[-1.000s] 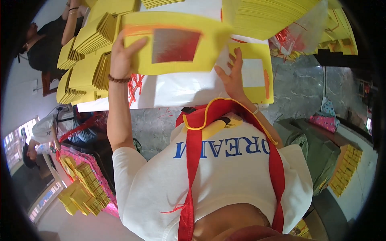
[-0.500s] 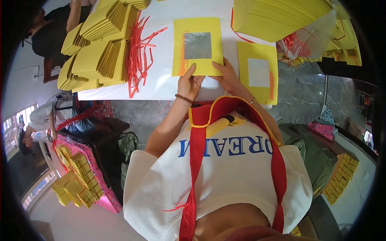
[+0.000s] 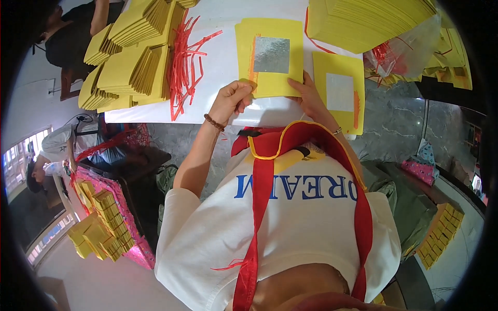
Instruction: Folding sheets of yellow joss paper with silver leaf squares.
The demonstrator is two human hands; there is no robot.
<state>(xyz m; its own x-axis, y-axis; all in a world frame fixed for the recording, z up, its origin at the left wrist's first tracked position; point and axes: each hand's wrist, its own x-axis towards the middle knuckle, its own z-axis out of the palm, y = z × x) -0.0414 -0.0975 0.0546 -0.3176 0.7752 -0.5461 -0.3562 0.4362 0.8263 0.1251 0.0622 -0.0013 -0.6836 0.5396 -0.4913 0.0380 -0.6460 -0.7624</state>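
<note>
A few yellow paper sheets [image 3: 272, 85], slightly fanned, are held together over the white table. The top sheet has a silver foil square [image 3: 271, 55] and an orange stripe beside it. My right hand [image 3: 313, 101] grips their lower right edge, thumb on top and fingers beneath. At the lower left corner, my left hand [image 3: 232, 102] is closed, thumb and forefinger pinching the paper; its other fingers are curled. To the right lies another yellow sheet [image 3: 340, 65] with a pale square and an orange stripe, partly behind my right forearm.
Folded yellow paper bundles [image 3: 124, 78] are piled on the table's left, beside loose red plastic strips [image 3: 181, 67]. A tall yellow paper stack [image 3: 371, 23] and a clear plastic bag [image 3: 402, 54] stand at the far right. Another person [image 3: 57, 147] sits at the left.
The sheets have shifted right in view and now look slightly fanned. My left hand has moved from their bottom edge to the lower left corner, its fingers more curled. My right hand keeps its grip.
</note>
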